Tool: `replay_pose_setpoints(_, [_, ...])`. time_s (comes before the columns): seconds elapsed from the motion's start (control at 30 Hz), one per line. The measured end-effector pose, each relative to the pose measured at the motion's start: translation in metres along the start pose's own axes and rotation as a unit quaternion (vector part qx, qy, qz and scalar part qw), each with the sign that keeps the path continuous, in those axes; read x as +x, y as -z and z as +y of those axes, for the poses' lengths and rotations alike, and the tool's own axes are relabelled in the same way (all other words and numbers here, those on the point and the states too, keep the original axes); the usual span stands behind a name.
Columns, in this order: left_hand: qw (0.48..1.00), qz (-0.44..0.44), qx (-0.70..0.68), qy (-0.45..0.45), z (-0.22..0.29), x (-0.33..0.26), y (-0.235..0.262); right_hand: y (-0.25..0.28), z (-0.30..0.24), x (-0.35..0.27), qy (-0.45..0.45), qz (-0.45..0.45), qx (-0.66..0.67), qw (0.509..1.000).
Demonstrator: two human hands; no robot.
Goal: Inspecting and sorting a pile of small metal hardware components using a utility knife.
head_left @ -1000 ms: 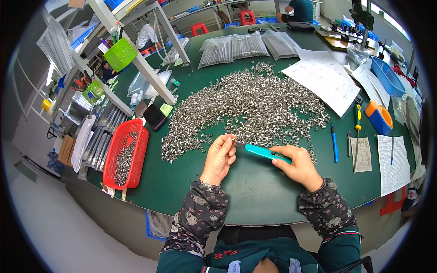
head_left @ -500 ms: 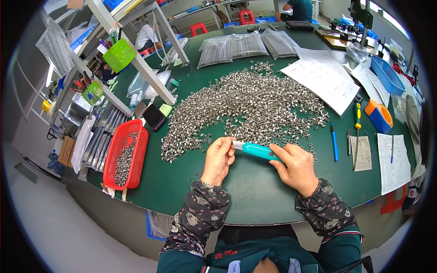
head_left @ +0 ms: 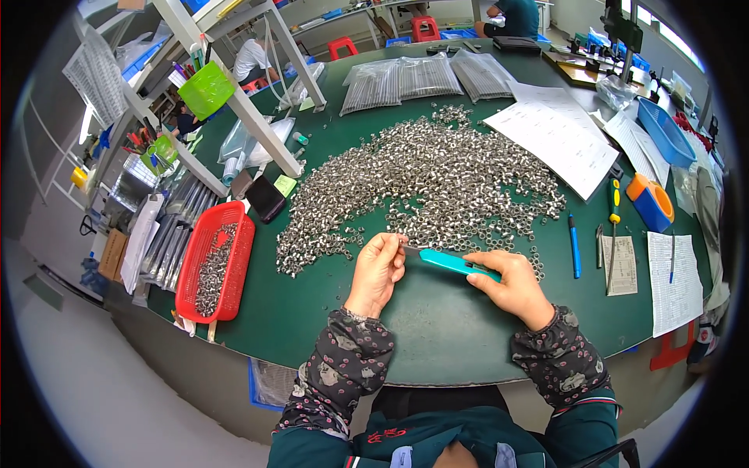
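In my right hand [head_left: 511, 287] is a teal utility knife [head_left: 451, 263], its blade out and pointing left. The fingers of my left hand [head_left: 374, 274] are pinched on a small metal part, mostly hidden, that looks like one of the rings from the pile. The blade's tip meets or nearly meets the left fingertips; contact cannot be made out. Just beyond both hands spreads a wide pile of small silvery metal rings [head_left: 437, 179] on the green tabletop [head_left: 437, 335].
On the left stands a red basket [head_left: 243, 261] partly filled with small metal pieces, near a dark phone [head_left: 265, 199]. A blue pen [head_left: 574, 246], a yellow-handled screwdriver [head_left: 614, 204] and an orange-and-blue tape dispenser [head_left: 651, 203] lie right. Bagged rods [head_left: 429, 76] lie at the back.
The knife has turned in my right hand, its blade now showing darker and narrower. My right hand has shifted slightly right and down; the left has barely moved.
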State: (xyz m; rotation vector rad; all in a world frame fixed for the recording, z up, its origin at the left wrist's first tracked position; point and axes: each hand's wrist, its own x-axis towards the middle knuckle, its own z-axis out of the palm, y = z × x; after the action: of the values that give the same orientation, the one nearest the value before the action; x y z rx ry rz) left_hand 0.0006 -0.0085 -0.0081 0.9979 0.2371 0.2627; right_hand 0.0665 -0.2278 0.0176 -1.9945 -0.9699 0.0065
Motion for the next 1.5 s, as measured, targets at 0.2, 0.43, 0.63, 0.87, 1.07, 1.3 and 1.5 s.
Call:
replay_pose_setpoints(0.2, [0.999, -0.015, 0.048, -0.006, -0.001, 0.0, 0.004, 0.005, -0.015, -0.001, 0.016, 0.03, -0.075, 0.997])
replay_pose_setpoints(0.43, [0.998, -0.018, -0.04, 0.035, 0.002, 0.001, 0.001, 0.008, -0.01, 0.0, 0.059, 0.105, -0.082, 0.989])
replay_pose_setpoints(0.63, [0.999, -0.005, -0.02, 0.03, 0.002, -0.001, 0.0, 0.007, -0.011, 0.0, 0.023, 0.009, -0.025, 0.999])
replay_pose_setpoints(0.87, [0.999, -0.035, 0.005, 0.022, 0.0, 0.001, 0.003, 0.006, -0.012, 0.002, 0.013, 0.011, -0.042, 0.999])
replay_pose_setpoints(1.07, [0.997, -0.038, -0.053, 0.037, 0.005, -0.001, -0.002, 0.006, -0.003, 0.003, 0.045, 0.117, -0.028, 0.992])
replay_pose_setpoints(1.3, [0.999, -0.03, 0.009, 0.004, 0.006, 0.0, -0.001, 0.005, -0.009, 0.002, 0.038, 0.1, -0.04, 0.993])
replay_pose_setpoints(1.5, [0.999, -0.035, -0.021, 0.005, 0.005, 0.001, 0.001, 0.003, -0.008, 0.001, 0.035, 0.078, -0.036, 0.996])
